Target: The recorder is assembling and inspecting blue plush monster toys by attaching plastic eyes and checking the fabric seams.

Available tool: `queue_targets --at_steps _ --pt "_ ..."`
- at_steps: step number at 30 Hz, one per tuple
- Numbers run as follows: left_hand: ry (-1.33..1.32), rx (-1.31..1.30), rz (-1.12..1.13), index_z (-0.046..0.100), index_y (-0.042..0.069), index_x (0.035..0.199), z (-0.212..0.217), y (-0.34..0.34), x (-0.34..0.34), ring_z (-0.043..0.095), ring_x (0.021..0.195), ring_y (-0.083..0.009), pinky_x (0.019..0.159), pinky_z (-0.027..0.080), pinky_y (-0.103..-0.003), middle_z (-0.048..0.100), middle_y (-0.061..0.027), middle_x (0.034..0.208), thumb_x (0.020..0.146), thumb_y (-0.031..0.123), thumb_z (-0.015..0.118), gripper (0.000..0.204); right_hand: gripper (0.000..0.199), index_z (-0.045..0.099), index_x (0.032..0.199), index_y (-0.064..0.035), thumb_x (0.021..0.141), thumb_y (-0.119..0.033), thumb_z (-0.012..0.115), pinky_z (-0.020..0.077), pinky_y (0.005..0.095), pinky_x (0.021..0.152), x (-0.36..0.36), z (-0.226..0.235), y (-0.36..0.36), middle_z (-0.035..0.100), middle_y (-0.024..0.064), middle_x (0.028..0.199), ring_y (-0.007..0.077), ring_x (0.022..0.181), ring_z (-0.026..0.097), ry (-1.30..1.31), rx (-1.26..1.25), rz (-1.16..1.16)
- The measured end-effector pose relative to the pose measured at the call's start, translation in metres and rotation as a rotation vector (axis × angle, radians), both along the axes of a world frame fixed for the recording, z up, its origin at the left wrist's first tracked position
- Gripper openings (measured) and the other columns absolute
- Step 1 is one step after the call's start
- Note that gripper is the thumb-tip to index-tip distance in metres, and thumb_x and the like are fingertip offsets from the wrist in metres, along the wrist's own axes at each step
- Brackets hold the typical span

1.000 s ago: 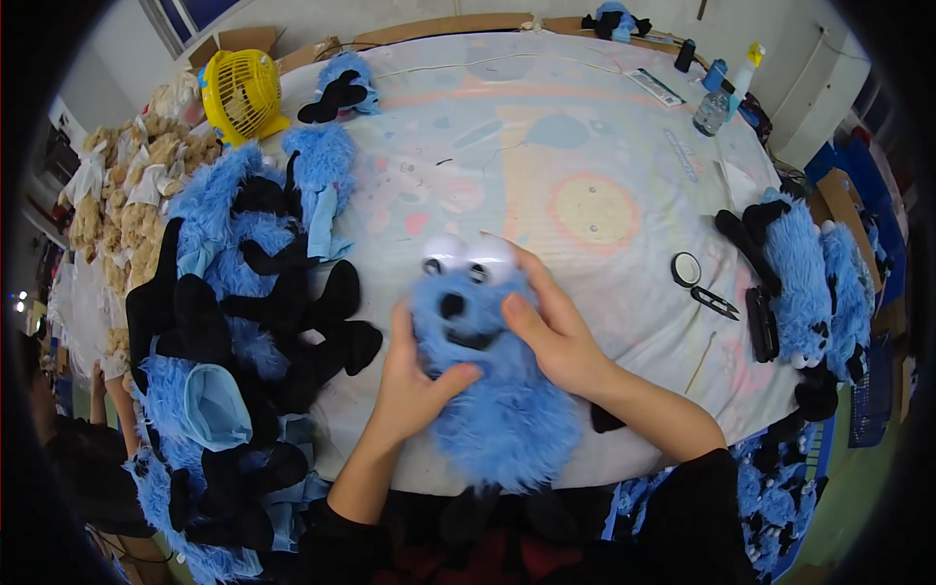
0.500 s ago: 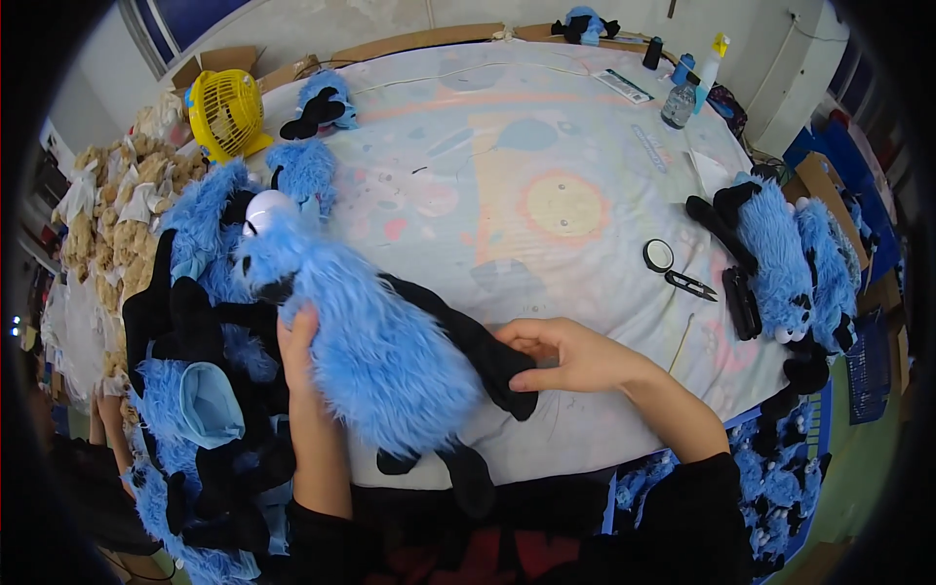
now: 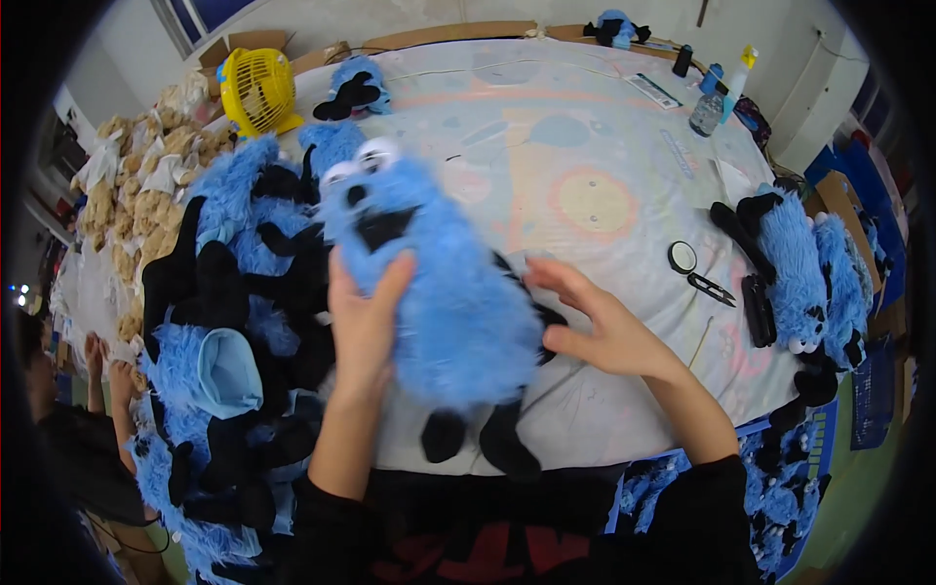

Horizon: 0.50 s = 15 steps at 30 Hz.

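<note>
Over the near surface (image 3: 600, 419), the blue plush monster (image 3: 463, 312) slants, head far left, feet near right. The left hand (image 3: 361, 331) grips below its mouth; the right hand (image 3: 609, 327), fingers parted, flanks its black arm (image 3: 552, 320), contact unclear.

readable text: none | black shirt (image 3: 448, 522): red lettering (image 3: 492, 551), indistinct | tablecloth (image 3: 624, 268): blue marks (image 3: 680, 153), too small to read

Shaggy plush toy (image 3: 468, 322), glossy plastic-looking eyes (image 3: 380, 153), wrinkled cloth-like cover (image 3: 624, 331), matt cardboard (image 3: 448, 35)
</note>
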<state>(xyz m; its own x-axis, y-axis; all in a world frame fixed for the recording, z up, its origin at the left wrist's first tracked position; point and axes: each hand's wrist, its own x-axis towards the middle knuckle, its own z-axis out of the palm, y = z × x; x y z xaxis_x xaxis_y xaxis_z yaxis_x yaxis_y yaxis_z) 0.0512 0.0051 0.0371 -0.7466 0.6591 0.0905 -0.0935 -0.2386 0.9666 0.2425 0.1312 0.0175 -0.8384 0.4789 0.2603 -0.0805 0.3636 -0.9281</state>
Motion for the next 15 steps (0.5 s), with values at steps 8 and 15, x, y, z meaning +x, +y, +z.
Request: queue_targets --at_steps 8,15 --pt "-0.140 0.434 -0.106 0.037 0.005 0.122 0.005 0.003 0.035 0.051 0.096 -0.0196 0.086 0.040 -0.029 0.047 -0.0134 0.117 0.080 0.006 0.059 0.047 0.039 0.045 0.118 0.0012 0.084 -0.012 0.058 0.0441 0.0237 0.077 -0.038 -0.014 -0.008 0.057 0.0079 0.106 0.0146 0.089 0.054 -0.036 -0.430 0.081" --pt "0.648 0.003 -0.324 0.052 0.003 0.097 -0.021 -0.042 0.032 0.050 0.080 -0.0198 0.076 0.041 -0.029 0.053 -0.0083 0.093 0.071 0.007 0.066 0.029 0.033 0.046 0.117 0.0005 0.089 -0.016 0.052 0.0449 0.0215 0.072 -0.026 -0.037 -0.007 0.057 0.0060 0.103 0.0107 0.085 0.054 0.075 -0.688 0.043"
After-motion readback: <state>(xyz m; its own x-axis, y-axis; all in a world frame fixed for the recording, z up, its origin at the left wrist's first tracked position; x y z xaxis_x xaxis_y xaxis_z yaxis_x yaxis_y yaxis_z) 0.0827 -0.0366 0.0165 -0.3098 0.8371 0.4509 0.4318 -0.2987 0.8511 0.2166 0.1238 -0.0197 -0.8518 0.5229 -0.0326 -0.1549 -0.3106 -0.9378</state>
